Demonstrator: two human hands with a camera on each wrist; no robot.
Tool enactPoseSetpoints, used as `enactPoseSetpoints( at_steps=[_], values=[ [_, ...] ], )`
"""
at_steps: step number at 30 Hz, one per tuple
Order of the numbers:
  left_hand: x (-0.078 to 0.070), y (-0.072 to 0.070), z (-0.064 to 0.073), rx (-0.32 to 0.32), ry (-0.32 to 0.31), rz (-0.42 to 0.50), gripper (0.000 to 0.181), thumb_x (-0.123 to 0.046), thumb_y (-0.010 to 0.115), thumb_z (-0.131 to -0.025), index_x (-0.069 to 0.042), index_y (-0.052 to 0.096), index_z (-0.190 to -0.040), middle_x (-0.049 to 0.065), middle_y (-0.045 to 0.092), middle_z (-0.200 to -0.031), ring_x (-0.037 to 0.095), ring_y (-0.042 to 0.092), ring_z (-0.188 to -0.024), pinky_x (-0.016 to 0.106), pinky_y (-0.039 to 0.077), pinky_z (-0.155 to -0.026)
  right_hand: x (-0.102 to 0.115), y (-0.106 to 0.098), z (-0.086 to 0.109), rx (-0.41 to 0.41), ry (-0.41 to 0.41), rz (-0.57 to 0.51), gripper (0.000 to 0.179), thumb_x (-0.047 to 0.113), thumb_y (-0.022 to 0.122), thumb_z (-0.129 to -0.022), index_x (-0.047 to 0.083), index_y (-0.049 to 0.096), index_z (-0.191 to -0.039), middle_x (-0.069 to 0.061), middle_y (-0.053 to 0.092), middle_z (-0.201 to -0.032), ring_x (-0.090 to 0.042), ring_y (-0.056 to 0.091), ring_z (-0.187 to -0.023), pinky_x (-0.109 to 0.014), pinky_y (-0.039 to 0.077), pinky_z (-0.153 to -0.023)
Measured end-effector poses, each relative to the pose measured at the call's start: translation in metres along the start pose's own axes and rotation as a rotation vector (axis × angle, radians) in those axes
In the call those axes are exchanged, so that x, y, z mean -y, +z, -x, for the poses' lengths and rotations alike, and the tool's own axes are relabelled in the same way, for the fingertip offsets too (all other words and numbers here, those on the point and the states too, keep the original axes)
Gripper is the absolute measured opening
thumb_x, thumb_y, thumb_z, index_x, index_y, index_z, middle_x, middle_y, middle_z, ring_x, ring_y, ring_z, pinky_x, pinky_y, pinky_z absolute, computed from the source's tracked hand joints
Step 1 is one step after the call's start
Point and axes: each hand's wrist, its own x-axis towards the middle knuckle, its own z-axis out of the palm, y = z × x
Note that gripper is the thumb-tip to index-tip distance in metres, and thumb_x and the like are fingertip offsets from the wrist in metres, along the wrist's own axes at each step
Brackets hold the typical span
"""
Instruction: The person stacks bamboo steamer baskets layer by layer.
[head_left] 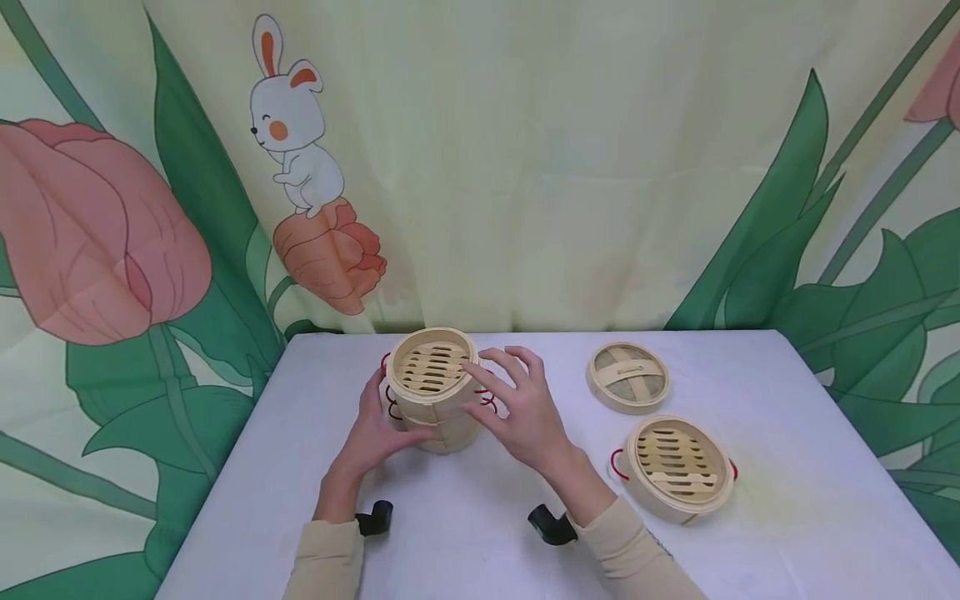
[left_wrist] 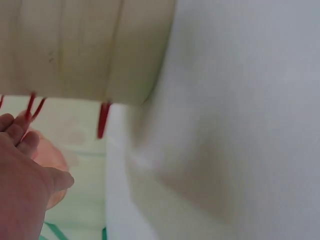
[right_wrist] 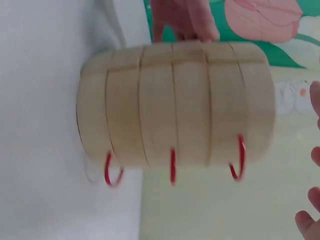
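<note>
A stack of bamboo steamer baskets (head_left: 441, 417) stands upright at the back left of the white table, its slatted top tier uncovered. Red loop handles (right_wrist: 173, 165) stick out from its sides. My left hand (head_left: 375, 437) is at the stack's left side, fingers by the red loops and thumb extended across the front; firm contact cannot be made out. My right hand (head_left: 528, 417) hovers at the right side with fingers spread and bent loosely, holding nothing. In the right wrist view, its fingertips (right_wrist: 314, 155) are apart from the stack.
A round woven bamboo lid (head_left: 628, 377) lies at the back right. In front of it sits a single slatted steamer basket (head_left: 677, 468) with red handles. The white table (head_left: 480, 550) ends at a printed curtain (head_left: 540, 208) with a rabbit and flowers.
</note>
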Motion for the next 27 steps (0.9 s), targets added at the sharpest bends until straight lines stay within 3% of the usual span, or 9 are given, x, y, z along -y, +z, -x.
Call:
enactPoseSetpoints(
  at_steps=[4,10,16,19,23,27],
  values=[
    [-0.01,-0.013,0.0,-0.013,-0.016,-0.034,0.133,-0.034,0.097,-0.066,-0.012,0.006,-0.161,0.013,0.01,-0.165,0.032,0.008,-0.151,0.061,0.016,-0.116,-0.013,-0.023,0.007,-0.004,-0.017,0.015,0.048,0.041,0.072,-0.093,0.013,0.067,-0.131,-0.011,0.058,-0.133,-0.044,0.044,-0.124,-0.055,0.034,-0.105],
    [-0.026,-0.026,-0.006,-0.015,0.092,-0.036,0.129,-0.025,0.096,-0.068,-0.014,0.008,-0.161,0.008,0.013,-0.166,0.03,0.007,-0.152,0.066,0.014,-0.115,-0.032,-0.066,0.024,-0.002,0.01,0.049,0.057,0.056,0.054,-0.099,0.012,0.065,-0.135,-0.012,0.057,-0.134,-0.04,0.044,-0.125,-0.054,0.032,-0.105],
    [-0.033,-0.025,-0.019,0.047,0.123,-0.001,0.127,-0.024,0.096,-0.068,-0.016,0.011,-0.161,0.01,0.014,-0.166,0.033,0.009,-0.151,0.07,0.011,-0.112,-0.046,-0.111,0.047,-0.029,0.058,0.032,0.058,0.055,0.057,-0.099,0.008,0.066,-0.131,-0.014,0.06,-0.129,-0.041,0.045,-0.122,-0.043,0.028,-0.109],
    [-0.03,-0.021,-0.024,0.073,0.139,0.058,0.125,-0.018,0.095,-0.069,-0.012,0.012,-0.161,0.013,0.018,-0.164,0.033,0.014,-0.15,0.068,0.014,-0.113,-0.049,-0.131,0.061,-0.017,0.113,0.035,0.057,0.053,0.059,-0.099,0.006,0.067,-0.129,-0.013,0.061,-0.127,-0.041,0.046,-0.122,-0.044,0.027,-0.108],
    [-0.027,-0.016,-0.027,0.093,0.151,0.143,0.123,-0.008,0.094,-0.067,-0.009,0.014,-0.16,0.013,0.025,-0.16,0.03,0.023,-0.146,0.061,0.02,-0.115,-0.052,-0.154,0.085,0.046,0.242,0.058,0.047,0.03,0.079,-0.089,0.007,0.067,-0.129,-0.011,0.061,-0.128,-0.037,0.045,-0.124,-0.054,0.027,-0.105],
    [-0.027,-0.015,-0.027,0.088,0.147,0.162,0.12,-0.005,0.094,-0.066,-0.009,0.017,-0.159,0.012,0.028,-0.158,0.029,0.026,-0.143,0.06,0.024,-0.113,-0.061,-0.171,0.111,0.107,0.353,0.074,0.06,0.006,0.087,-0.074,0.008,0.066,-0.13,-0.012,0.058,-0.131,-0.039,0.041,-0.128,-0.062,0.024,-0.107]
  ],
)
